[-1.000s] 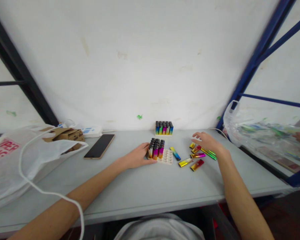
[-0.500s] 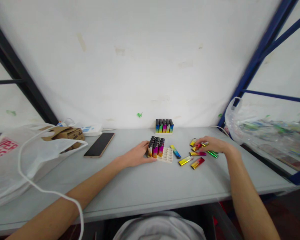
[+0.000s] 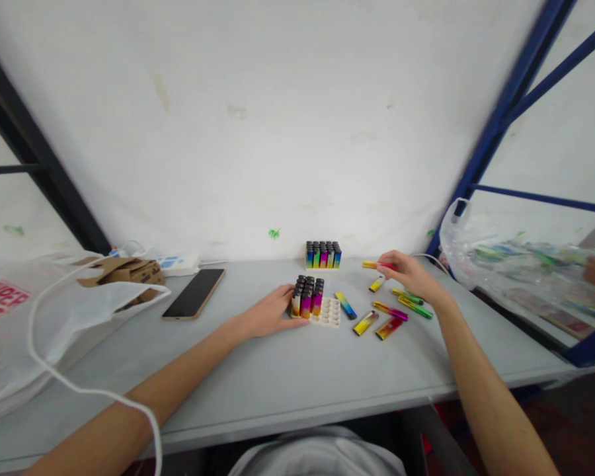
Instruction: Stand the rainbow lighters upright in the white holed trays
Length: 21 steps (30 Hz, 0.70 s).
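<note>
My left hand (image 3: 269, 314) is closed on the left end of a white tray (image 3: 331, 312) with round holes. Upright lighters with black tops (image 3: 306, 303) fill the tray's left part; its right part shows bare holes. My right hand (image 3: 403, 270) pinches a yellow and red lighter (image 3: 370, 264), raised a little above the table. Below that hand several loose lighters lie flat, among them a blue and yellow one (image 3: 346, 305), a green one (image 3: 415, 307) and a red and yellow one (image 3: 389, 328).
A full rack of lighters (image 3: 323, 256) stands by the wall. To the left lie a phone (image 3: 194, 294), a cardboard box (image 3: 133, 274), a power strip (image 3: 177, 264) and a plastic bag (image 3: 69, 317). Beyond the blue frame (image 3: 498, 132) at right, another person's hand shows.
My right hand has risen from the loose lighters with a yellow and red one between its fingers. My left hand keeps its place at the tray. The view has shifted slightly.
</note>
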Motion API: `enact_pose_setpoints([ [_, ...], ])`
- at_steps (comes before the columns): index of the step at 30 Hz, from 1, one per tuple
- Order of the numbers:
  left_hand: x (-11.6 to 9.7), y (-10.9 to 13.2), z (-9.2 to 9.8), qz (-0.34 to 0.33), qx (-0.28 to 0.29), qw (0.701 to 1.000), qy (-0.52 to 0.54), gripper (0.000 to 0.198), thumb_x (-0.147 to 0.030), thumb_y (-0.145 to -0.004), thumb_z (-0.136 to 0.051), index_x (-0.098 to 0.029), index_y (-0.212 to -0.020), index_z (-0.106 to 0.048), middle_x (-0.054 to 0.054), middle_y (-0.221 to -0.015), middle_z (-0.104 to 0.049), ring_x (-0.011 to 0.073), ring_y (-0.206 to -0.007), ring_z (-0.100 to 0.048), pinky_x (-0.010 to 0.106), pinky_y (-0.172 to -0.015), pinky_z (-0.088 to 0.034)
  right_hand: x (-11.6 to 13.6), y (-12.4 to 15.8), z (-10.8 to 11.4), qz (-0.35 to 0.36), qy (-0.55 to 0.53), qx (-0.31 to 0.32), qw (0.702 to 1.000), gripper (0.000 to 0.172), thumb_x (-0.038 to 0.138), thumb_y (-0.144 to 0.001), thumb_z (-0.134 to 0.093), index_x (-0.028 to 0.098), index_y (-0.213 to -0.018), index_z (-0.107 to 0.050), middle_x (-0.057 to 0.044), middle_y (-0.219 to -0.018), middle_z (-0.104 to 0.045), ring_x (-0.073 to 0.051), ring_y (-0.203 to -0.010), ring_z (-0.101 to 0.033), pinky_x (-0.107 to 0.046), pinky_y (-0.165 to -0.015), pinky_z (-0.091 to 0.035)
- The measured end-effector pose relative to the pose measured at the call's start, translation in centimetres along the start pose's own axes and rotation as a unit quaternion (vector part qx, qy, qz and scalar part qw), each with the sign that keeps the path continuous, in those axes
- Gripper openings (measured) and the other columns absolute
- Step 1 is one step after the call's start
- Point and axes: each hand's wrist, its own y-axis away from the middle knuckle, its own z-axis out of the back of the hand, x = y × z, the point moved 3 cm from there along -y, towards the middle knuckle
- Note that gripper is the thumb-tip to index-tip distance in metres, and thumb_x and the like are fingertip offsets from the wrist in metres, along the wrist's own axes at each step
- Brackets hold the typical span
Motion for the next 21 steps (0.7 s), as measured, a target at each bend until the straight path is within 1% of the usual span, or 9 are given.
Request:
enact_pose_setpoints([
  [3,0.0,0.0,0.0,-0.002,0.000,1.000,0.003,0.061,-0.068,-0.093,-0.070,-0.019,-0.130,-0.070,0.016,-0.152,-0.059,0.0371,-0.144,-0.054,0.049,-0.130,-0.037,1.8,-0.4,-1.4,0.013,-0.095,-0.060,0.994,0.047,0.062,-0.081,-0.084,0.020,-0.101,-0.073,-0.006,-0.097,-0.074,-0.021,-0.084,-0.066,-0.034,-0.076,-0.052],
  [6,0.1,0.0,0.0,-0.004,0.004,1.000,0.002,0.060,-0.067,-0.093,-0.070,-0.020,-0.130,-0.070,0.015,-0.152,-0.058,0.0362,-0.144,-0.053,0.048,-0.130,-0.036,3.0,-0.9,-3.4,-0.020,-0.231,-0.092,0.969,0.048,0.061,-0.076,-0.088,0.022,-0.099,-0.075,-0.005,-0.094,-0.073,-0.020,-0.086,-0.066,-0.033,-0.076,-0.052],
  [8,0.2,0.0,-0.1,0.001,0.009,1.000,-0.002,0.061,-0.067,-0.094,-0.070,-0.020,-0.133,-0.069,0.016,-0.153,-0.057,0.0359,-0.145,-0.052,0.048,-0.131,-0.036,3.8,-1.2,-4.8,-0.037,-0.311,-0.080,0.946,0.046,0.062,-0.076,-0.088,0.022,-0.094,-0.074,-0.005,-0.095,-0.072,-0.020,-0.089,-0.066,-0.033,-0.080,-0.054],
  [11,0.3,0.0,-0.1,0.005,0.007,1.000,0.001,0.064,-0.066,-0.093,-0.071,-0.019,-0.137,-0.067,0.017,-0.153,-0.057,0.0371,-0.145,-0.052,0.051,-0.130,-0.036,5.3,-2.1,-6.5,-0.047,-0.380,-0.039,0.923,0.047,0.066,-0.081,-0.084,0.022,-0.089,-0.070,-0.005,-0.095,-0.071,-0.020,-0.089,-0.067,-0.034,-0.082,-0.057],
  [14,0.3,0.0,-0.1,0.000,0.000,1.000,0.009,0.060,-0.064,-0.093,-0.072,-0.020,-0.134,-0.069,0.015,-0.151,-0.059,0.0374,-0.144,-0.054,0.052,-0.130,-0.037,6.7,-3.1,-8.2,-0.034,-0.399,0.012,0.916,0.050,0.069,-0.082,-0.081,0.023,-0.091,-0.065,-0.001,-0.083,-0.067,-0.017,-0.073,-0.063,-0.033,-0.070,-0.056],
  [16,0.2,0.0,-0.1,-0.006,-0.002,1.000,0.006,0.061,-0.064,-0.093,-0.072,-0.021,-0.135,-0.069,0.015,-0.151,-0.059,0.0364,-0.143,-0.054,0.050,-0.130,-0.038,6.9,-3.6,-9.6,-0.027,-0.393,0.026,0.919,0.052,0.071,-0.082,-0.080,0.024,-0.095,-0.061,0.005,-0.068,-0.055,-0.012,-0.055,-0.047,-0.026,-0.054,-0.044],
  [18,0.2,0.0,-0.1,-0.009,-0.001,1.000,0.000,0.064,-0.066,-0.093,-0.071,-0.020,-0.138,-0.067,0.016,-0.152,-0.058,0.0360,-0.144,-0.053,0.049,-0.130,-0.037,6.4,-3.8,-11.0,-0.034,-0.370,0.007,0.928,0.057,0.077,-0.081,-0.076,0.026,-0.093,-0.056,0.011,-0.060,-0.038,-0.009,-0.047,-0.028,-0.023,-0.045,-0.027],
  [19,0.2,0.0,-0.1,-0.011,0.000,1.000,-0.003,0.065,-0.066,-0.094,-0.070,-0.019,-0.139,-0.066,0.016,-0.152,-0.058,0.0358,-0.144,-0.053,0.048,-0.130,-0.037,5.9,-3.7,-11.7,-0.041,-0.350,-0.012,0.936,0.059,0.081,-0.080,-0.074,0.026,-0.088,-0.053,0.012,-0.059,-0.032,-0.009,-0.047,-0.023,-0.023,-0.044,-0.021],
  [21,0.3,-0.1,-0.2,-0.014,0.000,1.000,-0.005,0.065,-0.067,-0.095,-0.069,-0.019,-0.138,-0.067,0.016,-0.151,-0.059,0.0357,-0.144,-0.053,0.046,-0.129,-0.038,5.1,-3.3,-12.9,-0.047,-0.289,-0.036,0.955,0.062,0.085,-0.083,-0.066,0.027,-0.080,-0.045,0.010,-0.059,-0.030,-0.010,-0.048,-0.022,-0.025,-0.045,-0.019],
])
